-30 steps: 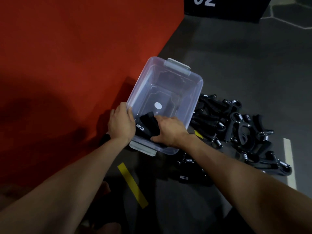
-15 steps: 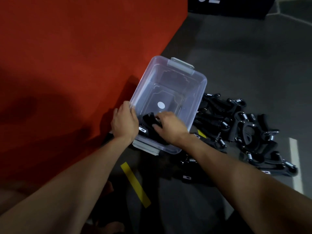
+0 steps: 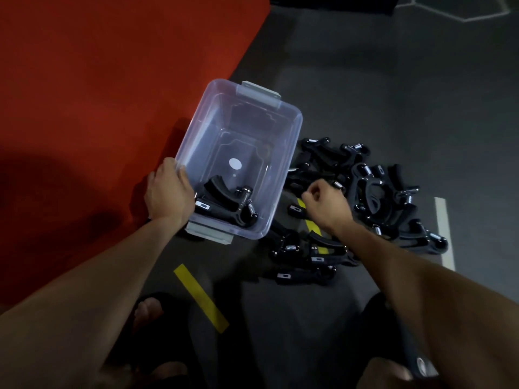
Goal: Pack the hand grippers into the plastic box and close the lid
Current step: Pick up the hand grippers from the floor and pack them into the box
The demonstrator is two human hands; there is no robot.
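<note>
I have the box on the dark floor, its left side against the red mat. The box is open; I see no lid in view.

My left hand grips the near-left rim of the box, fingers curled over the edge, steadying it.

One gripper lies in the near end of the box, handles and spring visible. The remainder of the box bottom is bare apart from a white round sticker.

My right hand is outside the box, just right of it, above the pile of loose grippers on the floor. Its fingers are curled. I cannot tell whether they pinch a gripper or hold nothing, since the black parts beneath merge in the dim light.

Step in hand, as I judge it: picking the next gripper from the pile. Packing is at an early stage, with most units outside the box.

Next move calls for:
1. A firm hold on one gripper, clear of its neighbours, as springs and handles interlock.
2. A lift over the right wall of the box.
3. Placement beside the packed gripper, laid flat to save room.
</note>
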